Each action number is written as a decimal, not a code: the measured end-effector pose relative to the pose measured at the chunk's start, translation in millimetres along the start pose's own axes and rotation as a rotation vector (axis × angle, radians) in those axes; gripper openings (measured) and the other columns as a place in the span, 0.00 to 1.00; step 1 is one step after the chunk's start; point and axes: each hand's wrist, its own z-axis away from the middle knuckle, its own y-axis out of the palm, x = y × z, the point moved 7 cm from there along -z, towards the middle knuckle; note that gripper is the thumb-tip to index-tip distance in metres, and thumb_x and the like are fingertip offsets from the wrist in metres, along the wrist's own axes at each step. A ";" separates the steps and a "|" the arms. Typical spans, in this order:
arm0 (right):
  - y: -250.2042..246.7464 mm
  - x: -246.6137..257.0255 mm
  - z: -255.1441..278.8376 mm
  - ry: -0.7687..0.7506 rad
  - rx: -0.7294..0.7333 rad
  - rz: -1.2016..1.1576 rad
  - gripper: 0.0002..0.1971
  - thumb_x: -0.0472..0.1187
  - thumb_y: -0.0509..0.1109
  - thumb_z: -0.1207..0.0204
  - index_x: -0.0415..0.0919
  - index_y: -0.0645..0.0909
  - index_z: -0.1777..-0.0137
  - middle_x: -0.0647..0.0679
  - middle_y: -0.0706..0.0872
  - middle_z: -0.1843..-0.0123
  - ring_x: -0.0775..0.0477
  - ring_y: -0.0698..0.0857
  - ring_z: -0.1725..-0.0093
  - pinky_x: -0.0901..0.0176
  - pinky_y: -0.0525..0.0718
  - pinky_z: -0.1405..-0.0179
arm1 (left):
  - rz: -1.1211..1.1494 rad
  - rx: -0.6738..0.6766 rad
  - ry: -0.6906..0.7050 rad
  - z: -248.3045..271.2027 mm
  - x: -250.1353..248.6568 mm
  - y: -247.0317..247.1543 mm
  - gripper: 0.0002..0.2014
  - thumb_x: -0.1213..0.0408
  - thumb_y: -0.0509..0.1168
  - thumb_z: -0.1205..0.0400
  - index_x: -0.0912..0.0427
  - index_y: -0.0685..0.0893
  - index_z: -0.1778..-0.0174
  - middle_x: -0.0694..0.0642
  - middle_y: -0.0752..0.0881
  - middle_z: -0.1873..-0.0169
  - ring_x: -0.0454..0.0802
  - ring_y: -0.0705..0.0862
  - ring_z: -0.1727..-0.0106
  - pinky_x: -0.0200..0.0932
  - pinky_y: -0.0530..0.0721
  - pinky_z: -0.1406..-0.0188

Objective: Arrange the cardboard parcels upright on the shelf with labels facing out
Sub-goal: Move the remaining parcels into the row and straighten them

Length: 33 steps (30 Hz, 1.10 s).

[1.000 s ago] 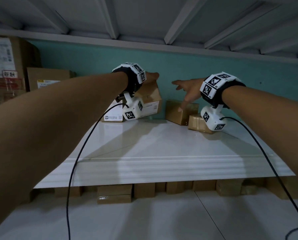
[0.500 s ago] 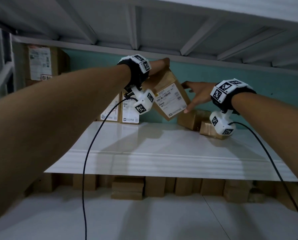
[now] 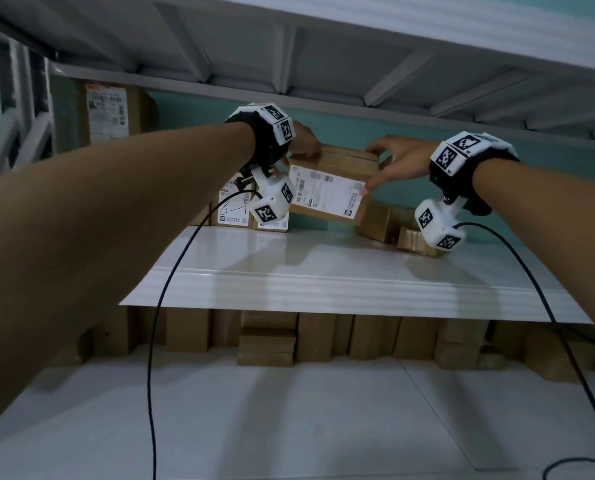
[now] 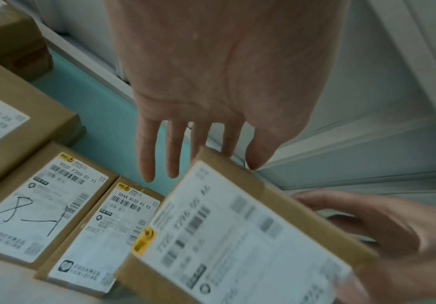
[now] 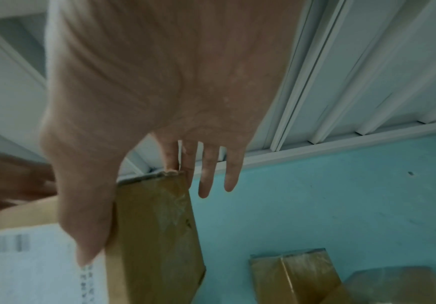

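I have the labelled parcel [image 3: 327,188] up off the white shelf board [image 3: 323,271], tilted, its white shipping label [image 3: 329,195] turned toward me. My left hand [image 3: 303,142] sits on its top left edge, thumb on the near side and fingers reaching over the back; from the left wrist camera those fingers [image 4: 146,156] look nearly straight and slightly spread, so I cannot say they truly clamp the box. My right hand [image 3: 393,164] takes the right end, thumb [image 5: 87,226] pressed on the label face, fingers long and a little apart behind the top corner.

Round about: two upright parcels stand just left of the held one, labels out, the hand-marked parcel [image 4: 37,207] and the narrow parcel [image 4: 105,238] touching side by side. A larger box [image 4: 9,127] stands further left, also label out. To the right, two plain brown boxes [image 5: 297,275] lie low against the teal wall [image 5: 341,205], no label showing; the nearer one sits close under the held parcel's right end. A tall carton [image 3: 109,112] stands at the far left. Below the board runs a row of brown cartons [image 3: 316,337], too many overlapping to count. Ribbed white decking [image 3: 323,57] hangs close overhead
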 end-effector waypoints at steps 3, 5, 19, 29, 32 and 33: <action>-7.5 8.1 5.4 0.020 -0.039 -0.171 0.41 0.58 0.78 0.31 0.48 0.68 0.20 0.51 0.72 0.23 0.47 0.75 0.30 0.56 0.77 0.35 | -0.021 0.041 0.022 3.4 6.1 4.4 0.15 0.62 0.54 0.13 0.59 0.77 0.33 0.61 0.79 0.34 0.59 0.81 0.39 0.50 0.84 0.54; -10.9 10.7 7.3 0.032 -0.074 -0.276 0.39 0.54 0.78 0.30 0.49 0.68 0.20 0.50 0.72 0.23 0.47 0.76 0.30 0.54 0.80 0.33 | -0.031 0.051 0.027 1.7 9.7 8.5 0.20 0.65 0.55 0.13 0.57 0.73 0.24 0.61 0.76 0.27 0.59 0.79 0.32 0.49 0.82 0.49; -7.1 -21.5 -32.3 -0.172 0.066 -0.463 0.51 0.56 0.82 0.39 0.48 0.64 0.17 0.53 0.80 0.26 0.51 0.76 0.26 0.49 0.66 0.20 | 0.165 0.143 0.084 -38.5 -50.9 48.4 0.50 0.66 0.78 0.29 0.49 0.53 0.17 0.54 0.76 0.27 0.53 0.80 0.33 0.52 0.82 0.35; 29.3 -87.1 -63.0 -0.022 0.105 -0.487 0.70 0.66 0.84 0.55 0.50 0.50 0.14 0.45 0.64 0.16 0.43 0.68 0.19 0.45 0.72 0.25 | 0.329 -0.021 -0.051 -68.0 -29.6 46.2 0.13 0.66 0.74 0.26 0.57 0.79 0.50 0.55 0.86 0.53 0.55 0.85 0.40 0.49 0.86 0.40; 47.3 -91.1 -72.2 -0.026 0.162 -0.523 0.55 0.66 0.81 0.46 0.47 0.65 0.20 0.47 0.79 0.25 0.43 0.79 0.29 0.48 0.80 0.36 | 0.346 -0.056 -0.092 -76.3 -17.7 43.4 0.26 0.57 0.75 0.30 0.59 0.80 0.36 0.55 0.85 0.41 0.53 0.84 0.37 0.47 0.84 0.39; 50.5 -92.0 -75.8 -0.014 0.138 -0.575 0.50 0.63 0.80 0.40 0.45 0.65 0.20 0.46 0.80 0.27 0.43 0.82 0.32 0.48 0.82 0.37 | 0.343 -0.087 -0.113 -78.2 -12.8 41.8 0.34 0.51 0.76 0.33 0.58 0.77 0.32 0.55 0.84 0.39 0.54 0.83 0.38 0.49 0.85 0.40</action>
